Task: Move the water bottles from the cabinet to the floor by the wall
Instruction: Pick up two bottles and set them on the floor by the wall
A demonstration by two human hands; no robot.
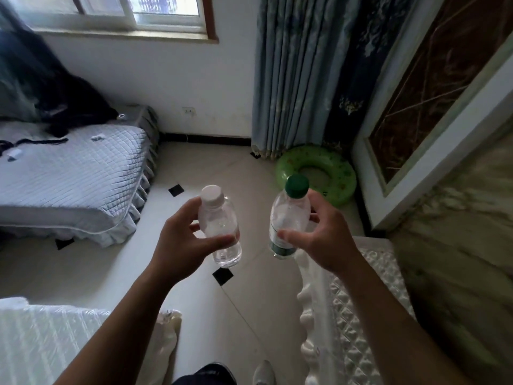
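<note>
My left hand (180, 240) grips a clear water bottle with a white cap (219, 226), held upright above the tiled floor. My right hand (324, 240) grips a second clear water bottle with a green cap and a green label (288, 218), also upright. Both bottles hang at about the same height, a short gap between them, out in front of me. The white cabinet (358, 315) with a quilted top stands at the lower right, just under my right forearm. The white wall (177, 87) with a dark skirting lies ahead, below a window.
A bed with a grey quilted cover (72, 176) fills the left. A green inflatable ring (316, 173) lies on the floor by the blue curtain (294, 73). A plastic-wrapped white item (55, 337) sits at the lower left. Pale tiled floor (227, 165) runs between them to the wall.
</note>
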